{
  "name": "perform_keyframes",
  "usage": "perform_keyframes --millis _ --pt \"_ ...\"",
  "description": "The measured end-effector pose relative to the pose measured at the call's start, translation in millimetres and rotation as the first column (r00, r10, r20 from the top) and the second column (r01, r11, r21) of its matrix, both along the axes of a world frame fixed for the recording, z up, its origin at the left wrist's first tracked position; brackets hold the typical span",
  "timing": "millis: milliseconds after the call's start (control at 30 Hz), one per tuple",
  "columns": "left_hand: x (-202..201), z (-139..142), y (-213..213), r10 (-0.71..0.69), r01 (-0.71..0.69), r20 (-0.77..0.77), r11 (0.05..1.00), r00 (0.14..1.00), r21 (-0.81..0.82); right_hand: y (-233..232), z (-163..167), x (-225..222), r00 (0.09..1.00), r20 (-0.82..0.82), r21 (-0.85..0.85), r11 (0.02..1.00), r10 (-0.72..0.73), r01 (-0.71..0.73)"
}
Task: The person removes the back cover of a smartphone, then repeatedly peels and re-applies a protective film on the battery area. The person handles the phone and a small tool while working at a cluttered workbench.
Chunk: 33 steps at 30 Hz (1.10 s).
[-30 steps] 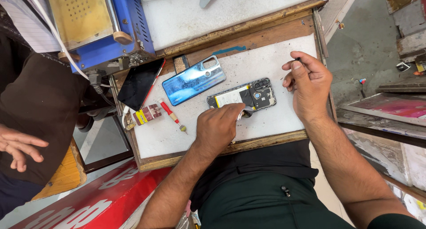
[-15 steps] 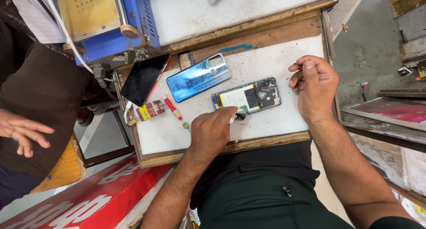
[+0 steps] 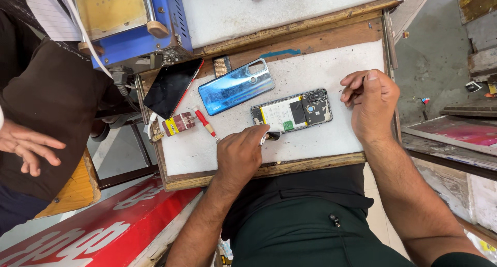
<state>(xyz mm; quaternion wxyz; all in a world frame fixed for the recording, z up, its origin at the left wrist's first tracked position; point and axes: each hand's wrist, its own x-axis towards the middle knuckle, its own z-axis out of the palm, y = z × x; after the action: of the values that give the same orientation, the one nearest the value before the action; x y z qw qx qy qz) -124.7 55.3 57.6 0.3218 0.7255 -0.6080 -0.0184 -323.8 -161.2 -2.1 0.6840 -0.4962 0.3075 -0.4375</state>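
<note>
Between the left hand [image 3: 239,156] – fingertips on its near end – and the loosely curled, empty right hand [image 3: 371,104] lies the opened phone [image 3: 291,112], battery and boards bared, long axis running hand to hand.

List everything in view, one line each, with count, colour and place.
opened phone: 1, dark with white battery, mat centre
back cover: 1, glossy blue, left of the opened phone
screen panel: 1, black, mat's left edge
screwdriver: 1, red handle, below the back cover
work mat: 1, white, on the wooden bench
machine: 1, blue, top left
another person's hand: 1, far left
left hand: 1, touching the opened phone's near end
right hand: 1, fingers curled, right of the phone
</note>
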Motion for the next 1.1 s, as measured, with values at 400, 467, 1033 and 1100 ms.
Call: perform_keyframes --millis 400,467,1033,1100 --pt "11 7 16 0.065 -0.065 0.0 0.998 0.998 0.01 0 -1 4 0.999 -0.052 -0.037 0.999 -0.01 0.008" --pt "12 8 21 0.074 -0.074 -0.004 0.997 0.997 0.026 2 0 5 0.998 -0.066 -0.029 1.0 -0.014 0.012" --pt "30 10 36 0.156 -0.156 -0.007 0.988 0.988 0.017 1 -4 9 1.0 0.0 0.001 1.0 -0.005 0.005" --pt "30 10 36 0.168 -0.168 -0.004 0.986 0.986 0.014 1 -4 10 1.0 -0.026 -0.03 1.0 0.003 -0.004"
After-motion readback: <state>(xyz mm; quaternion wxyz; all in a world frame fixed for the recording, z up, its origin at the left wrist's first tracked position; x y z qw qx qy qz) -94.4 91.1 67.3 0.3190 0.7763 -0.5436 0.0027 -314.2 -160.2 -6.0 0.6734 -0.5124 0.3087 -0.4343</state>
